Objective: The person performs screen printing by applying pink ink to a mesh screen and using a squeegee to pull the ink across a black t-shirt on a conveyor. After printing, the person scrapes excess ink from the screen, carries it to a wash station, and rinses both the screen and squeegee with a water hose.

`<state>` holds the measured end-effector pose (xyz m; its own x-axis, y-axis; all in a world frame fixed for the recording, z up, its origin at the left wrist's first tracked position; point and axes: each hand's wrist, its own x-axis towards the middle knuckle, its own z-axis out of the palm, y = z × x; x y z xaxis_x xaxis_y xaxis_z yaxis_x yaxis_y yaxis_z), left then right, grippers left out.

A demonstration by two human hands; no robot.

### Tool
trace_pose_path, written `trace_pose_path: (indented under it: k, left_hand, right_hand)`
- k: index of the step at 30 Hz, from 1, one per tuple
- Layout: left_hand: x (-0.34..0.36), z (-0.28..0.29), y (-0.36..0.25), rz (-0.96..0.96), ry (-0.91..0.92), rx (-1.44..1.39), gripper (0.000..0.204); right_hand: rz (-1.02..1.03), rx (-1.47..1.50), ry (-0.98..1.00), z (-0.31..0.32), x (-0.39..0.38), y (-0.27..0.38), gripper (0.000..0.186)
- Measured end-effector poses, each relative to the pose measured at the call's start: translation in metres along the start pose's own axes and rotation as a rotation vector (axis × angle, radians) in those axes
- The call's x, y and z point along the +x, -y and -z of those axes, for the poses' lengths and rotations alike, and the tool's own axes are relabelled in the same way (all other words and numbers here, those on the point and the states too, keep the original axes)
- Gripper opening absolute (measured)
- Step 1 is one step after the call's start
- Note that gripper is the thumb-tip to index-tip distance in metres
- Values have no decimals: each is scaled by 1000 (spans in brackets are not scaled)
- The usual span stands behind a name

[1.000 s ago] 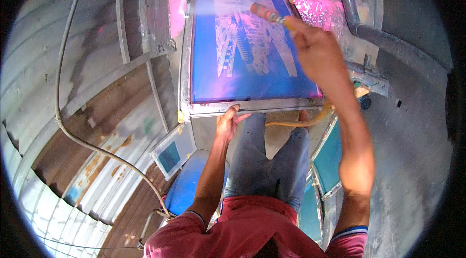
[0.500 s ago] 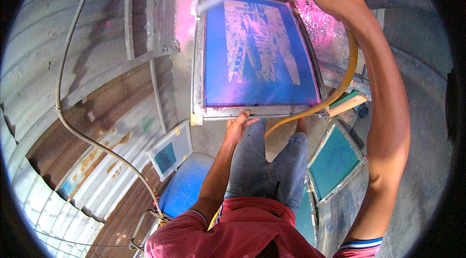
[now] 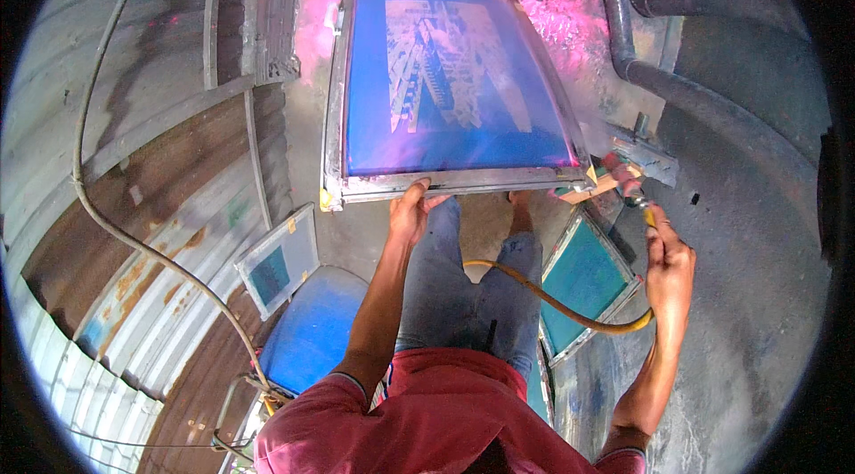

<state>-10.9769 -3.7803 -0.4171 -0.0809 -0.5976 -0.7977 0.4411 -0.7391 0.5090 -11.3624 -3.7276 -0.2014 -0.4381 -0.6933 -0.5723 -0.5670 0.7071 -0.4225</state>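
A silk-screen printing frame (image 3: 459, 146) with blue coating stands tilted in front of me, a pale stencil pattern in its middle. My left hand (image 3: 411, 214) is closed on its near edge, thumb on top and fingers below. At the right, clear of the frame, my right hand (image 3: 670, 265) grips a spray nozzle (image 3: 634, 195) at the end of a yellow hose (image 3: 583, 318). The nozzle points up and leftward, and a faint mist shows between it and the frame's right side. The hose loops back past my legs.
Behind the frame is a pink-splashed wet surface (image 3: 557, 2). Dark pipes (image 3: 712, 109) run at the right. A teal screen (image 3: 583, 273) leans below, beside a wood-edged piece (image 3: 592, 187). At left are a blue drum (image 3: 312, 322), a small screen (image 3: 289, 251) and a corrugated wall (image 3: 134, 296).
My right hand has swung from above the frame's far edge down to its right, bringing nozzle and hose along. My left hand keeps its hold on the near edge.
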Motion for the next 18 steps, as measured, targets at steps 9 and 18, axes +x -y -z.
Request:
trace_pose_path:
  k: [9,18]
  left_hand:
    - [-14,-29,4,-45,-34,107,23]
    - [-26,-50,11,-128,-43,7,21]
  right_hand:
    - [390,147,234,17,-41,80,37]
    - [145,41,27,29,-12,21,35]
